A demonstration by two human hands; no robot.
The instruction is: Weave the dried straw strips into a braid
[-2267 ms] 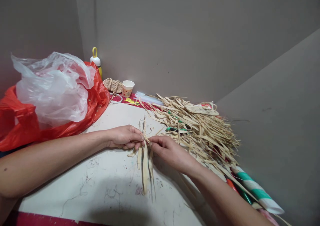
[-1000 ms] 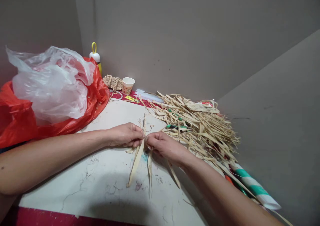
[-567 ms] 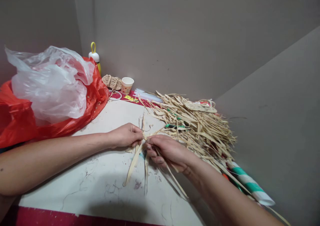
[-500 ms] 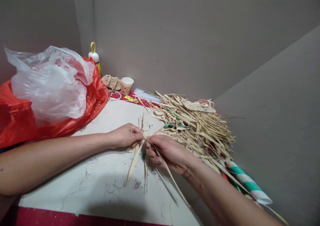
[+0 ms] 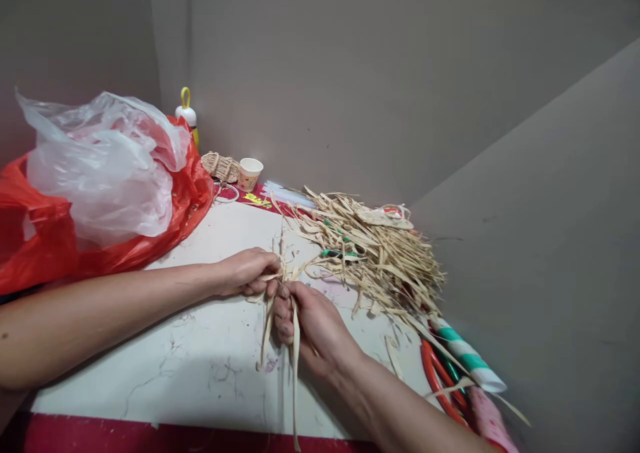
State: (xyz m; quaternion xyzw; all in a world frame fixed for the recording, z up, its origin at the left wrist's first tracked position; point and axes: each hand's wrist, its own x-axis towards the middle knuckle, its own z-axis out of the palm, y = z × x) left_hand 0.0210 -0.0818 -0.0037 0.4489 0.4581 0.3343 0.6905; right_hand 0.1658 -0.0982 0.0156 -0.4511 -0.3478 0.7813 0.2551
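Observation:
My left hand point(image 5: 249, 273) pinches the top of a small bunch of dried straw strips point(image 5: 281, 276) over the white table point(image 5: 150, 366). My right hand point(image 5: 309, 319) lies just below it, fingers curled round the hanging strips point(image 5: 295, 346), which trail down toward the table's near edge. The two hands touch at the crossing of the strips. To the right lies a big heap of the same pale straw point(image 5: 380, 253).
A red plastic bag point(image 5: 45, 253) with a clear bag point(image 5: 105, 166) on it fills the left. At the back stand a yellow-capped bottle point(image 5: 188, 114), a woven piece point(image 5: 216, 165) and a paper cup point(image 5: 249, 173). A striped roll point(image 5: 465, 359) and red rings point(image 5: 440, 386) lie at the right by the cardboard wall.
My right hand has turned and slid down from beside the left hand to under it, gathering the loose strips together so that they hang straight. The left hand has stayed put.

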